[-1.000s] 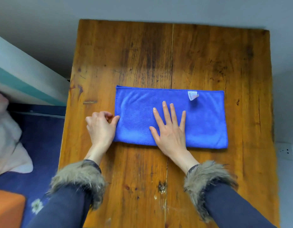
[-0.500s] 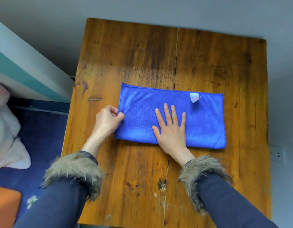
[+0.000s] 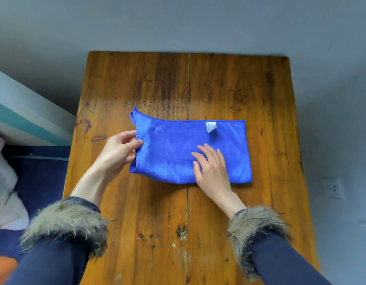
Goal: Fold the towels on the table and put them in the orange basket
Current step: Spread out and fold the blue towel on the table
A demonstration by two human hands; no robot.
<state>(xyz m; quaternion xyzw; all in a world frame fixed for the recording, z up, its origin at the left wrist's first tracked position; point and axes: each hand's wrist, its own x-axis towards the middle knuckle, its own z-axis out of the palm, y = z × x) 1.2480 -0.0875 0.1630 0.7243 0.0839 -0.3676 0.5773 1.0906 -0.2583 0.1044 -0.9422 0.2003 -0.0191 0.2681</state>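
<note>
A blue towel [image 3: 178, 149], folded into a long strip with a white tag near its far right corner, lies across the middle of the wooden table [image 3: 219, 89]. My left hand [image 3: 118, 151] pinches the towel's left end, which is lifted off the wood. My right hand [image 3: 213, 167] rests on the towel's right half with relaxed fingers, near the front edge. An orange corner of the basket [image 3: 3, 268] shows at the bottom left, mostly cut off by the frame.
A white cloth or cushion [image 3: 5, 192] lies on a dark blue surface left of the table. A wall socket [image 3: 332, 188] sits to the right. The table's left and right edges are close to the towel's ends.
My left hand has taken hold of the towel's left end and raised it from the table. My right hand has slid to the right on the towel.
</note>
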